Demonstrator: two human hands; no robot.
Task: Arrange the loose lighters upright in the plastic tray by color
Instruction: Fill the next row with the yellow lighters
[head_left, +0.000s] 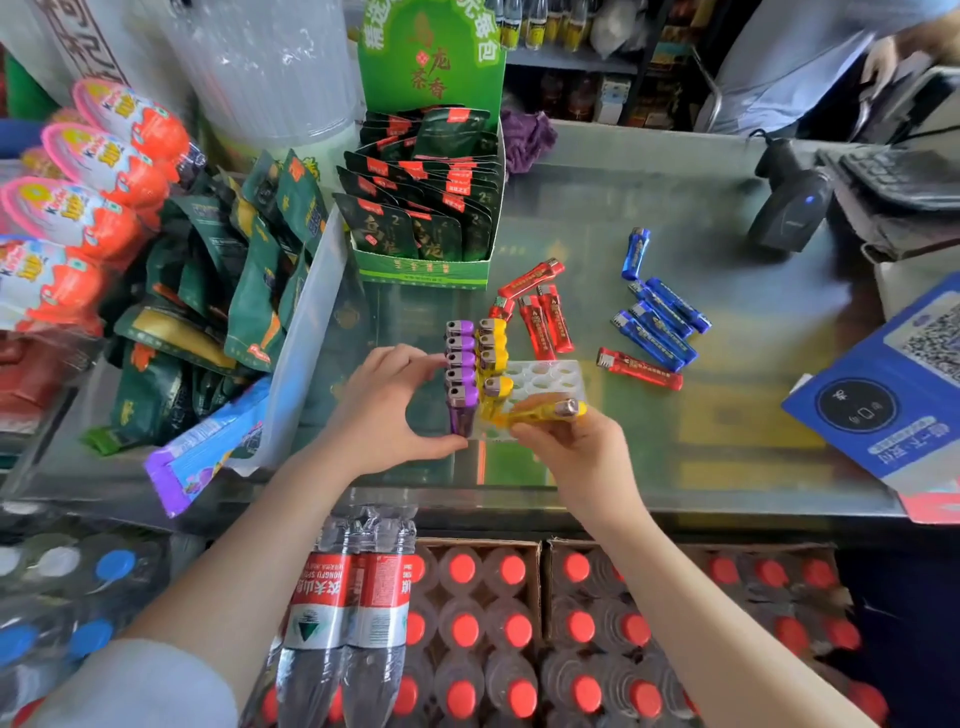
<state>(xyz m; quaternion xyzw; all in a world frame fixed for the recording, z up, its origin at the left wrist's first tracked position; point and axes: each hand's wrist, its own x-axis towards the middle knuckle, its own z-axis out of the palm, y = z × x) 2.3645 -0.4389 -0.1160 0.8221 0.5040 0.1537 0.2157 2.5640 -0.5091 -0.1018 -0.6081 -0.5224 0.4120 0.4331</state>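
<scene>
A clear plastic tray (550, 375) sits on the glass counter. Its left column holds several upright purple lighters (460, 364), and the column beside it holds several upright yellow lighters (492, 345). My left hand (387, 408) grips the tray's left side, thumb at the front corner, fingers by the purple row. My right hand (569, 447) pinches a yellow lighter (545, 411) lying sideways over the tray's front edge. Loose red lighters (543, 317) lie behind the tray, with one more red lighter (640, 369) to the right. Several blue lighters (660, 325) lie farther right.
A green display box of snack packets (431, 208) stands behind the tray. Dark green packets (218, 291) and candy eggs pile up at left. A barcode scanner (792, 208) and blue QR card (883, 384) are at right. Bottled water crates (519, 623) sit below the counter.
</scene>
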